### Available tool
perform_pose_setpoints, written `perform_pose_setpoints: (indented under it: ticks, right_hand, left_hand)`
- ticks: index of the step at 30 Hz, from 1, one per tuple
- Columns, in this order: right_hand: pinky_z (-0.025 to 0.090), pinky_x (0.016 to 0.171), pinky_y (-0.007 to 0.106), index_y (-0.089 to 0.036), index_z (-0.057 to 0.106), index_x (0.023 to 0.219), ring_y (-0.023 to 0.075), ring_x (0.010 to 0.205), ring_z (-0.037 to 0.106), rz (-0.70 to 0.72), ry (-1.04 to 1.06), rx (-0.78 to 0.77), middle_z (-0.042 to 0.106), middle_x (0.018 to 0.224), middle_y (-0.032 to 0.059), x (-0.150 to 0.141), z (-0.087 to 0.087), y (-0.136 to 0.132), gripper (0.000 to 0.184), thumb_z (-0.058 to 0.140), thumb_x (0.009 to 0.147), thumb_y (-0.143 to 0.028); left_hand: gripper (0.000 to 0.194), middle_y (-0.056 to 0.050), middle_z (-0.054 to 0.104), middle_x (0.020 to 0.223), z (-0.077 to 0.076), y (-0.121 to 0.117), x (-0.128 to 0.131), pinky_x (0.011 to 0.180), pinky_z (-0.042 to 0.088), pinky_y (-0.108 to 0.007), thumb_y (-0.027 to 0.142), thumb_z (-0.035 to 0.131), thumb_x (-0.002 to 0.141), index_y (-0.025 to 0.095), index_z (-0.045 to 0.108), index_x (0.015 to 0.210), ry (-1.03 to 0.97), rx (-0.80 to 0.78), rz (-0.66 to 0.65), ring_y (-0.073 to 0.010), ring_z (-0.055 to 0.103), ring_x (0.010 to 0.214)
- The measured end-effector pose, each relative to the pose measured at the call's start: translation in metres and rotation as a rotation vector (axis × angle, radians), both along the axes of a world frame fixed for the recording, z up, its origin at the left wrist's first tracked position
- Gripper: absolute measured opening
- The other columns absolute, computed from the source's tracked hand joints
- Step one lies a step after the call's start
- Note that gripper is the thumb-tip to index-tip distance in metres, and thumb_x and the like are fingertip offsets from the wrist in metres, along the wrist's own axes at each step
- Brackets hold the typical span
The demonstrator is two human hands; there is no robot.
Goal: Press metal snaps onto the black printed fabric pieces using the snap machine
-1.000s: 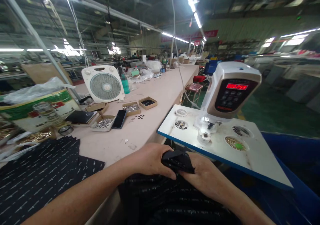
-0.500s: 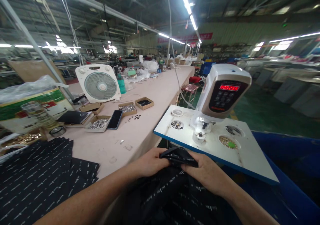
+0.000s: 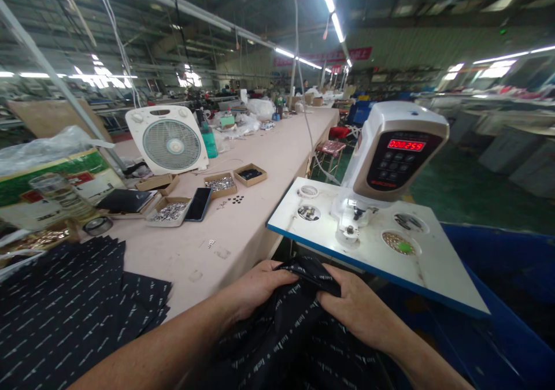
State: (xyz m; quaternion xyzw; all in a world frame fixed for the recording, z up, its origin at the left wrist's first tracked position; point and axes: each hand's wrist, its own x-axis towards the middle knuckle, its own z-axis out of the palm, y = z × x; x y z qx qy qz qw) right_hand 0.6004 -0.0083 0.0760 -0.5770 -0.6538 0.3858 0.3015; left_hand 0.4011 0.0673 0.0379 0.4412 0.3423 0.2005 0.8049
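Dark fabric with rows of small white print [image 3: 286,338] hangs gathered between my hands at the lower middle. My left hand [image 3: 260,286] pinches its folded upper edge, thumb on top. My right hand [image 3: 351,297] grips the same fold on the other side, its thumb pressed against the cloth. The fabric's lower part drops out of the frame. Just beyond my hands stands a snap-fastening press [image 3: 403,147] with a red number display, on a white board [image 3: 312,234] with a blue edge. Its small lower die [image 3: 348,232] is near my right hand but apart from it.
On the long table [image 3: 243,211] lie a stack of printed dark cloth [image 3: 65,309], a phone [image 3: 198,204], a box of metal snap parts [image 3: 170,212] and more small boxes. A box fan [image 3: 169,138] stands behind them. Round cups in the board hold small metal parts [image 3: 396,242].
My left hand has shifted slightly, and more of the printed cloth shows between my hands. Both hands keep hold of the fold. The view has turned a little.
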Motion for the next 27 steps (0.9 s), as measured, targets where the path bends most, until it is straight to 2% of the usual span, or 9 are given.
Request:
perform_pose_setpoints:
  ticks: [2,5,7,10,13,17,23,27]
  right_hand:
    - [0.049,0.077,0.03,-0.02,0.07,0.095,0.0217,0.085,0.065,-0.012,-0.015,-0.011,0.071,0.086,0.0002,0.0,-0.001,0.001,0.027,0.051,0.078,-0.013]
    - [0.048,0.074,0.03,-0.02,0.068,0.091,0.0216,0.083,0.064,-0.019,-0.022,-0.03,0.071,0.085,0.0004,0.001,-0.003,0.002,0.022,0.051,0.078,-0.015]
    - [0.047,0.072,0.029,-0.02,0.066,0.088,0.0211,0.082,0.064,-0.022,-0.031,-0.04,0.07,0.085,0.0002,0.002,-0.004,0.003,0.018,0.051,0.079,-0.016]
    - [0.046,0.07,0.029,-0.02,0.066,0.086,0.0202,0.079,0.062,-0.04,-0.066,-0.057,0.069,0.083,-0.0001,0.002,-0.003,0.005,0.015,0.053,0.079,-0.017]
    - [0.046,0.069,0.029,-0.02,0.065,0.084,0.0201,0.079,0.061,-0.047,-0.086,-0.076,0.069,0.082,-0.0003,0.001,-0.001,0.008,0.013,0.053,0.079,-0.017]
    - [0.047,0.072,0.029,-0.021,0.064,0.084,0.0217,0.083,0.064,-0.019,-0.099,-0.091,0.071,0.085,0.0,-0.001,-0.002,0.011,0.011,0.053,0.082,-0.019]
    - [0.053,0.073,0.029,-0.023,0.067,0.083,0.024,0.083,0.069,0.005,-0.189,-0.107,0.075,0.085,0.0009,-0.004,-0.005,0.026,0.015,0.053,0.085,-0.028]
    - [0.058,0.076,0.028,-0.024,0.073,0.081,0.0258,0.083,0.071,0.017,-0.243,-0.053,0.077,0.083,0.0016,-0.003,-0.011,0.042,0.018,0.058,0.084,-0.033]
  left_hand:
    - [0.042,-0.007,0.074,0.084,-0.003,0.002,-0.002,0.068,0.047,-0.025,0.044,0.086,0.067,0.012,0.074,0.091,0.006,-0.013,0.002,-0.0146,0.063,0.069]
    - [0.042,-0.007,0.074,0.085,-0.006,0.006,-0.007,0.07,0.048,-0.026,0.038,0.089,0.062,0.012,0.075,0.091,0.028,-0.002,-0.081,-0.0138,0.063,0.068]
    - [0.038,-0.006,0.074,0.085,-0.009,0.008,-0.01,0.072,0.049,-0.026,0.032,0.09,0.06,0.012,0.076,0.09,0.049,0.028,-0.144,-0.0135,0.062,0.068]
    - [0.029,-0.003,0.073,0.08,-0.013,0.009,-0.011,0.072,0.046,-0.026,0.025,0.088,0.059,0.013,0.077,0.084,0.097,0.114,-0.174,-0.0122,0.059,0.067]
    - [0.025,-0.001,0.072,0.077,-0.018,0.009,-0.008,0.075,0.044,-0.027,0.024,0.086,0.061,0.014,0.078,0.082,0.12,0.175,-0.163,-0.0125,0.057,0.067]
    - [0.029,-0.003,0.071,0.08,-0.03,0.01,-0.001,0.08,0.044,-0.03,0.028,0.085,0.062,0.014,0.079,0.086,0.017,0.201,-0.118,-0.0144,0.058,0.071]
    - [0.028,0.002,0.063,0.071,-0.048,0.014,0.005,0.071,0.038,-0.026,0.031,0.084,0.061,0.013,0.077,0.081,-0.078,0.179,-0.051,-0.0105,0.049,0.066]
    - [0.034,0.002,0.062,0.073,-0.055,0.021,0.007,0.072,0.039,-0.026,0.036,0.086,0.06,0.013,0.078,0.084,-0.156,0.215,-0.028,-0.0103,0.048,0.068]
